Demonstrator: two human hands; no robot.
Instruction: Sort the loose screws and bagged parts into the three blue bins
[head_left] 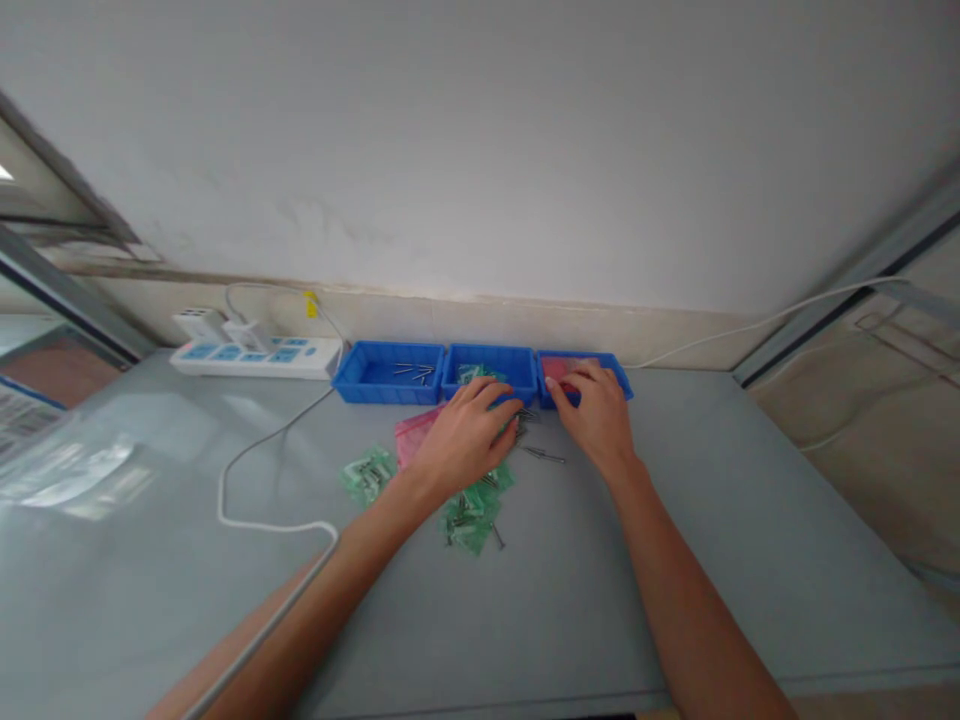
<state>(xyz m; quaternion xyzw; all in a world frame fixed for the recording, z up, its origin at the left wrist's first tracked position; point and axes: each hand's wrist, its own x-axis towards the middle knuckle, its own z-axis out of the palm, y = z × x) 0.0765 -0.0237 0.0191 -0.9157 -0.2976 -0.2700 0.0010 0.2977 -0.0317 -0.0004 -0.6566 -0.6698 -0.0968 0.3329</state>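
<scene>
- Now the left hand (466,432) lies flat with fingers spread on the green bags (472,510) and small nails (541,455), just near the middle blue bin (491,372).
- Its fingers grip nothing.
- The right hand (596,412) reaches over the near wall of the right blue bin (621,380), fingertips touching a pink bag (559,368) inside; a grip cannot be told.
- Far left sits a white power strip (255,357) on the grey table (675,560).
</scene>
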